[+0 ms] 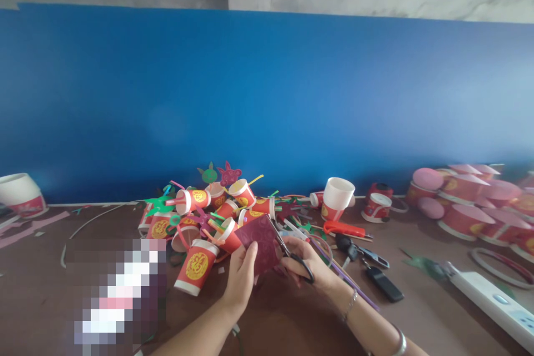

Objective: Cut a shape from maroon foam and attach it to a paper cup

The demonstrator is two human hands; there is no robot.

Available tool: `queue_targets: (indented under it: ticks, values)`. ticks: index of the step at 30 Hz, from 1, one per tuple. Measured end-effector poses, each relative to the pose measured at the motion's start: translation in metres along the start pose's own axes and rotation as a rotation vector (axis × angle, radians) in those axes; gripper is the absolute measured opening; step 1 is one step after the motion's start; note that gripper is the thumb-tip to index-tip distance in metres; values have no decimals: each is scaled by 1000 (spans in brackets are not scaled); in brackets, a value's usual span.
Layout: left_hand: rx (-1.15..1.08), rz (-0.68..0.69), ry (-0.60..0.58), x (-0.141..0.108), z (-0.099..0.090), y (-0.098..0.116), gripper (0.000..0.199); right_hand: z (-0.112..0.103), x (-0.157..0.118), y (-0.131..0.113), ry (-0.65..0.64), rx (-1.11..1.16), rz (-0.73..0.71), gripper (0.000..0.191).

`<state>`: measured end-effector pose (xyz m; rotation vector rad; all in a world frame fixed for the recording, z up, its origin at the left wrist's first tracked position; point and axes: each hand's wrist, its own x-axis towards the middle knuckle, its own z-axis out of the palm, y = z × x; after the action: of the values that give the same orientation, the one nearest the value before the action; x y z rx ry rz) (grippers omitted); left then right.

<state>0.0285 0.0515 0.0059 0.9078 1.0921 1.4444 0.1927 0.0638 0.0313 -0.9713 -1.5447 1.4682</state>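
My left hand [243, 272] is closed on a dark red sheet of paper [259, 236], thumb on top, holding it up over the table. Faint line patterns show on the sheet. In my right hand [306, 264] is a pair of black-handled scissors [297, 258], fingers round the handles. Their blades lie along the sheet's right side; whether they are parted I cannot tell. Just behind the sheet lies a heap of red paper cups with yellow print, among them a tipped cup [197, 267] left of my left hand. Colored straws stick out of several cups.
Pink-topped red cups [465, 206] crowd the right side. A white power strip [492, 295], keys [348, 247] and a black key fob [382, 282] lie right of my right hand. Stacked white cups [337, 194] stand behind. A blue wall [267, 94] closes off the back.
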Motion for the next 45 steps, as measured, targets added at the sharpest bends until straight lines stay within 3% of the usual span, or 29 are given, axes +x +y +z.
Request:
queue_targets:
  ticks: [7, 23, 32, 39, 45]
  values:
    - [35, 26, -104, -1, 5, 7, 36, -1, 0, 0, -17, -13, 5, 36]
    - [146, 116, -83, 7, 0, -4, 43, -2, 2, 14, 15, 44, 8, 43]
    - [80, 50, -104, 6, 2, 0, 40, 0, 2, 8, 24, 38, 19, 42]
    - [24, -60, -194, 1, 8, 4, 42, 6, 3, 7, 25, 100, -31, 39]
    - [22, -30, -212, 0, 10, 5, 44, 9, 4, 10, 42, 130, -75, 36]
